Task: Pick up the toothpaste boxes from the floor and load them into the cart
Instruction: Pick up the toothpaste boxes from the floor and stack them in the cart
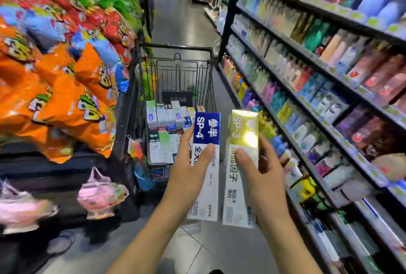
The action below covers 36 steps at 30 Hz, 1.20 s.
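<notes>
Left hand [189, 170] grasps the blue box [205, 163], thumb over its face; right hand [261, 172] grasps the gold box [240, 163] likewise. Both boxes are held upright, side by side, just short of the cart [175, 48], whose basket already carries stacked boxes. To load well: carry each box over the near rim, lay it flat on the stack, then loosen the grip.
</notes>
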### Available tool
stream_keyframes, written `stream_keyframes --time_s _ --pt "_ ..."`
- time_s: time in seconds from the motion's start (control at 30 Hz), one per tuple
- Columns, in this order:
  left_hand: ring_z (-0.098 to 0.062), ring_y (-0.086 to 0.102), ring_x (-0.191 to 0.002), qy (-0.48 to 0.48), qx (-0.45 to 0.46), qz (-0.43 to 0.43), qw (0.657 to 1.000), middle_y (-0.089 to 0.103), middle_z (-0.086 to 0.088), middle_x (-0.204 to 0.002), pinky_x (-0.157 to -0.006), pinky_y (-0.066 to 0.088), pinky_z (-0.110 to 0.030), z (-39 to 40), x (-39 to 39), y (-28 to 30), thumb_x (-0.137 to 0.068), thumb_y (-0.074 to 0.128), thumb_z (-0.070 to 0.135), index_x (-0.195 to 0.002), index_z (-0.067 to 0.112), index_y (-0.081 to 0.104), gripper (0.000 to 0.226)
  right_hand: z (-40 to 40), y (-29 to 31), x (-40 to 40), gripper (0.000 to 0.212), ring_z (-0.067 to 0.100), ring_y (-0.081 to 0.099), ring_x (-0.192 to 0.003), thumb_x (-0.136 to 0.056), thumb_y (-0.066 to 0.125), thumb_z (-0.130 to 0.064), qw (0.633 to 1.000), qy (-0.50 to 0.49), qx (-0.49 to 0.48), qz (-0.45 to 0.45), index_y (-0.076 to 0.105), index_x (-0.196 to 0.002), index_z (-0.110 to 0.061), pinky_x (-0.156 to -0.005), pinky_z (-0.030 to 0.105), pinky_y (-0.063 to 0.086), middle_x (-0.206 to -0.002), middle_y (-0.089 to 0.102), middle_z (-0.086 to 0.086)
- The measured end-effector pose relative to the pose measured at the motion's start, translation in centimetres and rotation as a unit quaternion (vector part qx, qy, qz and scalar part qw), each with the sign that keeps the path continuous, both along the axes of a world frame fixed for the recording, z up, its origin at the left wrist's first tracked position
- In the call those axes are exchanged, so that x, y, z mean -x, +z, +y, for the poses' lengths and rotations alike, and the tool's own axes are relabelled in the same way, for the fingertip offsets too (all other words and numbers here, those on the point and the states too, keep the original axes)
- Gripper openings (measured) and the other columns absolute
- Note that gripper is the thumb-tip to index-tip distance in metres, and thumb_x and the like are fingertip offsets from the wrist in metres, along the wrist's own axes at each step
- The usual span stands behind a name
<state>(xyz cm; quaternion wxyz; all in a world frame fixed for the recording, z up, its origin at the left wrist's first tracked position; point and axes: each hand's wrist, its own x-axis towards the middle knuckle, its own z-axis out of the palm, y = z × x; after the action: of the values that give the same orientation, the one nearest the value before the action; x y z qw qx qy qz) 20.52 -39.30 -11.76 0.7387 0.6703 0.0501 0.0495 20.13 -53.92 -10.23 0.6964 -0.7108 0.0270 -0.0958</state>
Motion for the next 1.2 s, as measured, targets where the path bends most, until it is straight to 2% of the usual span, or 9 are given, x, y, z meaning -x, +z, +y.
stream_keyframes --time_s 0.2,0.37,0.47,0.7,0.8,0.9,0.97,1.07,1.2 --pt "0.009 0.056 -0.116 0.022 -0.008 0.029 0.999 0.061 0.034 -0.123 -0.099 0.045 -0.028 0.7 -10.1 -1.9 -0.097 0.061 0.039 -0.139 0.054 0.041 0.049 0.9 -2.0 -10.7 0.045 -0.004 0.07 -0.089 -0.093 0.069 -0.019 0.999 0.03 0.011 0.009 0.053 -0.131 -0.038 -0.065 0.011 0.052 -0.097 0.072 -0.029" --pt "0.014 0.054 -0.116 0.044 -0.02 0.056 0.997 0.06 0.032 -0.127 -0.097 0.043 -0.022 0.1 -20.4 -3.4 -0.093 0.068 0.04 -0.146 0.05 0.036 0.063 0.1 -4.3 -22.5 0.047 0.011 0.072 -0.099 -0.093 0.07 -0.021 0.998 0.052 -0.005 0.031 0.054 -0.134 -0.039 -0.073 0.024 0.058 -0.11 0.074 -0.009" --pt "0.008 0.059 -0.115 0.05 -0.038 0.069 0.996 0.064 0.025 -0.125 -0.1 0.046 -0.027 -0.1 -26.0 -4.4 -0.091 0.072 0.036 -0.145 0.043 0.04 0.064 -0.3 -6.0 -29.1 0.048 0.015 0.072 -0.101 -0.093 0.07 -0.022 0.996 0.077 -0.009 0.045 0.054 -0.135 -0.04 -0.08 0.033 0.059 -0.113 0.074 -0.006" --pt "0.0 0.068 -0.093 0.119 -0.1 0.164 0.974 0.073 0.014 -0.104 -0.084 0.052 -0.025 1.0 -37.1 -8.9 -0.084 0.079 0.038 -0.123 0.032 0.05 0.049 0.0 -10.6 -40.6 0.047 -0.003 0.067 -0.101 -0.094 0.068 -0.017 0.993 0.081 -0.01 0.086 0.054 -0.137 -0.03 -0.075 0.01 0.051 -0.115 0.071 -0.012" --pt "-0.007 0.066 -0.085 0.157 -0.134 0.21 0.956 0.07 0.009 -0.095 -0.064 0.044 -0.02 1.8 -41.8 -11.7 -0.084 0.079 0.039 -0.104 0.03 0.048 0.038 1.0 -13.2 -45.1 0.045 -0.004 0.065 -0.103 -0.095 0.068 -0.017 0.99 0.087 -0.003 0.107 0.054 -0.135 -0.03 -0.08 0.01 0.051 -0.117 0.069 -0.015" --pt "-0.01 0.06 -0.077 0.159 -0.185 0.218 0.945 0.065 0.007 -0.083 -0.057 0.037 -0.015 2.9 -46.7 -14.8 -0.086 0.077 0.038 -0.097 0.025 0.046 0.035 2.6 -17.0 -49.5 0.043 -0.008 0.064 -0.102 -0.094 0.068 -0.017 0.987 0.08 0.01 0.141 0.053 -0.133 -0.027 -0.081 0.007 0.049 -0.118 0.067 -0.013" --pt "-0.017 0.055 -0.072 0.15 -0.23 0.237 0.932 0.057 0.007 -0.076 -0.058 0.038 -0.023 3.7 -50.1 -17.1 -0.09 0.072 0.039 -0.101 0.019 0.044 0.036 3.8 -19.8 -52.4 0.039 -0.012 0.062 -0.1 -0.094 0.068 -0.017 0.984 0.069 0.026 0.163 0.052 -0.129 -0.025 -0.078 0.003 0.045 -0.116 0.065 -0.014" --pt "-0.024 0.056 -0.074 0.128 -0.302 0.267 0.906 0.057 0.002 -0.077 -0.063 0.036 -0.034 5.3 -55.5 -21.3 -0.089 0.064 0.05 -0.104 0.016 0.044 0.043 5.6 -24.4 -56.6 0.033 0.0 0.063 -0.092 -0.095 0.067 -0.016 0.977 0.045 0.042 0.204 0.052 -0.124 -0.02 -0.07 0.002 0.043 -0.106 0.063 -0.007" --pt "-0.037 0.063 -0.094 0.059 -0.382 0.289 0.876 0.067 -0.01 -0.099 -0.071 0.042 -0.036 7.8 -61.7 -27.7 -0.087 0.058 0.062 -0.116 0.013 0.046 0.058 7.8 -30.7 -61.9 0.033 -0.019 0.056 -0.073 -0.097 0.065 -0.021 0.964 0.033 0.062 0.257 0.049 -0.126 -0.02 -0.062 -0.001 0.04 -0.102 0.059 -0.011"
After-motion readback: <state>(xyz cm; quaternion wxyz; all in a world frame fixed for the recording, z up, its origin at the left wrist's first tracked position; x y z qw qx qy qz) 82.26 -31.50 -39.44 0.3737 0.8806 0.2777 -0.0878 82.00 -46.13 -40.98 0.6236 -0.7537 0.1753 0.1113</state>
